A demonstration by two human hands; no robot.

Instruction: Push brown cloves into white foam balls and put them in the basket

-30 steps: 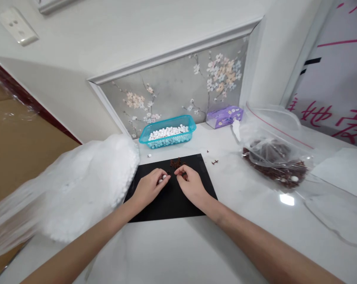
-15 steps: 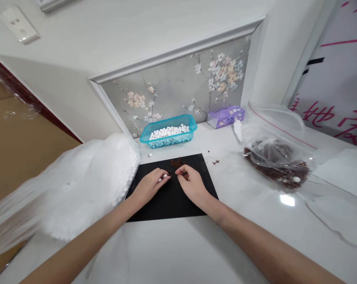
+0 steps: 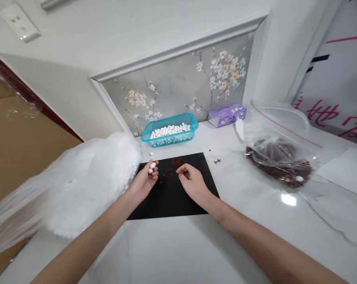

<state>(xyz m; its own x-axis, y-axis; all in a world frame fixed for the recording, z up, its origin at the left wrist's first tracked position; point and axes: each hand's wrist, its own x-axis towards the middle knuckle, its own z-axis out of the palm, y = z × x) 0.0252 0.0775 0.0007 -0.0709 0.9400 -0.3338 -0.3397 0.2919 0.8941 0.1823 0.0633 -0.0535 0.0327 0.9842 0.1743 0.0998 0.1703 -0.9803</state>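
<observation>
My left hand [image 3: 142,184] is turned palm up at the left side of the black mat [image 3: 175,201], its fingers curled round a few small white balls [image 3: 152,167]. My right hand [image 3: 192,181] rests over the mat's right half with thumb and fingers bent together. Whether anything small is between its fingertips I cannot make out. Just beyond it lies a little heap of dark brown bits [image 3: 177,160] that look like tiny branched pieces. More brown bits [image 3: 163,177] are scattered on the mat between the hands.
Behind the mat is a blue plastic basket [image 3: 144,137] of white balls. A large clear bag of white balls [image 3: 98,177] stands left. On the right are a zip bag of brown pieces [image 3: 280,161] and a purple tissue pack [image 3: 230,115]. Stray brown bits [image 3: 217,161] lie nearby.
My left hand has moved left, away from the right hand, and turned palm up, showing the white balls. Brown bits lie uncovered where it was. My right hand has barely moved.
</observation>
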